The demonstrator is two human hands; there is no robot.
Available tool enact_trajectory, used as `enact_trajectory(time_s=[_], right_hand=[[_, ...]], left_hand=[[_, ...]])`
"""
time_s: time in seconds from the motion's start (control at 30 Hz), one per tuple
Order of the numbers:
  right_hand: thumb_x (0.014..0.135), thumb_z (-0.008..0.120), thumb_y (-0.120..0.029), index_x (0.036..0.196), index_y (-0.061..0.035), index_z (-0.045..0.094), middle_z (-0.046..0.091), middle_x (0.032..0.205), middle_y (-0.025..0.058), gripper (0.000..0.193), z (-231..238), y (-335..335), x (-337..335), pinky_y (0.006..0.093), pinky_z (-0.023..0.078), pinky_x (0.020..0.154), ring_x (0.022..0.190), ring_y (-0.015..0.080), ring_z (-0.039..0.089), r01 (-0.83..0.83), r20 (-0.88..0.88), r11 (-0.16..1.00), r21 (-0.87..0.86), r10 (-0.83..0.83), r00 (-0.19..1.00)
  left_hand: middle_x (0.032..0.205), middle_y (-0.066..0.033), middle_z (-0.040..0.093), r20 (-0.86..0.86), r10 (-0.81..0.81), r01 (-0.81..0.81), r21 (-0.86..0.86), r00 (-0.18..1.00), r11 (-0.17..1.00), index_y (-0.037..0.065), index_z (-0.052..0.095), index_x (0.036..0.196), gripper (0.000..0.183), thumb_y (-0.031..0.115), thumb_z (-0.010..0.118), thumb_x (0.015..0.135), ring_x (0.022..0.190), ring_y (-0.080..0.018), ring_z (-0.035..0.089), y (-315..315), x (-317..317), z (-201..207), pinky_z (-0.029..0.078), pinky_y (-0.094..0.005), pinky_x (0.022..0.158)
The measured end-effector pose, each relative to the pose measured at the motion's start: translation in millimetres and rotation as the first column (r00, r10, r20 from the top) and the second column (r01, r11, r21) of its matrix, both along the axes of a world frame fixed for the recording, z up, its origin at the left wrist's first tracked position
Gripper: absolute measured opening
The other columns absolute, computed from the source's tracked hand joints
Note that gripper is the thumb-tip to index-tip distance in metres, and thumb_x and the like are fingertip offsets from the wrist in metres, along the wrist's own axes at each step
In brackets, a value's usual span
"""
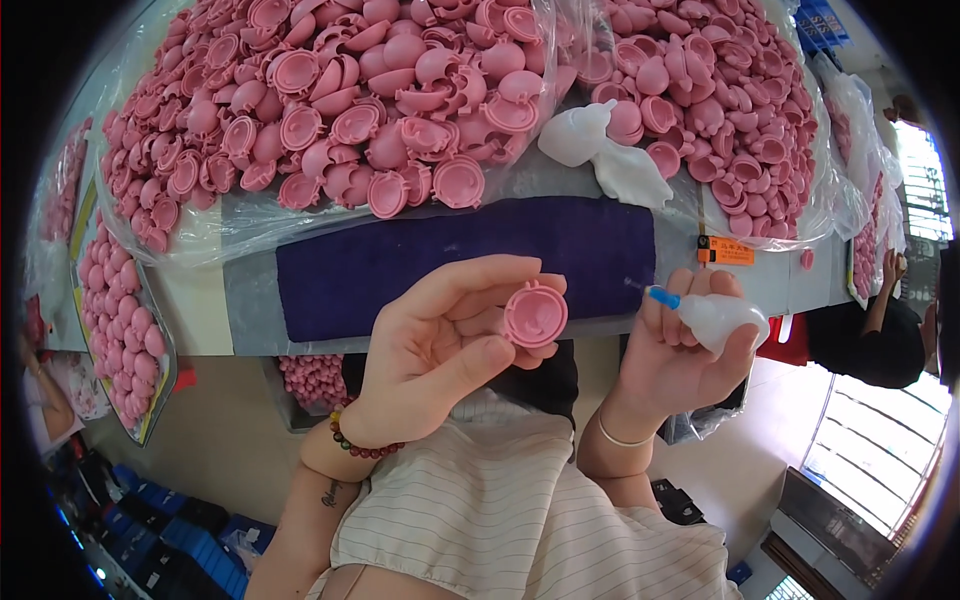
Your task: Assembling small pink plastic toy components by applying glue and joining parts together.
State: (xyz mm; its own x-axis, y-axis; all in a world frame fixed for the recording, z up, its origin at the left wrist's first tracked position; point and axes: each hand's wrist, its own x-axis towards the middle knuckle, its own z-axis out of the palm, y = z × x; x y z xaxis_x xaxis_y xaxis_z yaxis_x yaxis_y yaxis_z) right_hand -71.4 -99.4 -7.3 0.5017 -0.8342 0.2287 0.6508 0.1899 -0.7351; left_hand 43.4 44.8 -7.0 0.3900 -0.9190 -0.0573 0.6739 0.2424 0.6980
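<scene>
One round, hollow pink shell (536,315)

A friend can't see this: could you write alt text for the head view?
A person's left hand holds a round pink shell, the right hand a white bottle with a blue tip. Beyond a purple mat lie pink pieces in heaps.

The worktop (245,305) is grey and spans the scene from left to right. The floor (230,405) is pale beige. Blue and dark containers (190,545) stand in rows at near left. At right, a large window (880,425) with bars admits strong white light; a second bright window (922,170) lies farther off, far right.
</scene>
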Motion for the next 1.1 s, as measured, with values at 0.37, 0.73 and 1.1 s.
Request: enact_trajectory(time_s=[0.37,0.73,1.1], right_hand=[[0.082,0.039,-0.045,0.090,0.0042,0.054,0.035,0.053,0.0014,0.052,0,18,-1,0.0224,0.018,0.036,0.041,0.0081,0.026,0.000,-0.151,0.956,-0.294,-0.046,0.987],[0.082,0.039,-0.045,0.090,0.0065,0.053,0.041,0.055,0.0045,0.054,-2,15,-2,0.0213,0.021,0.034,0.040,0.0093,0.033,-0.098,-0.247,0.891,-0.443,-0.017,0.969],[0.082,0.039,-0.043,0.093,0.0059,0.053,0.044,0.058,0.0051,0.052,-1,19,3,0.0225,0.020,0.035,0.041,0.0096,0.031,0.028,-0.130,0.912,-0.408,-0.089,0.988]], left_hand=[[0.116,-0.0184,0.043,0.064,0.023,-0.018,-0.073,0.998,0.997,-0.004,0.034,0.117,0.044,-0.003,0.052,0.077,0.096,-0.0183,0.053,-1,-7,-1,0.043,-0.0291,0.083],[0.116,-0.0204,0.043,0.065,0.029,-0.020,-0.135,0.997,0.991,-0.005,0.034,0.116,0.044,-0.005,0.052,0.076,0.099,-0.0192,0.051,0,-6,-4,0.043,-0.0306,0.085],[0.115,-0.0205,0.045,0.072,0.063,-0.053,-0.130,0.995,0.990,-0.006,0.035,0.115,0.045,-0.007,0.053,0.074,0.098,-0.0199,0.052,2,-7,-6,0.043,-0.0294,0.084]])
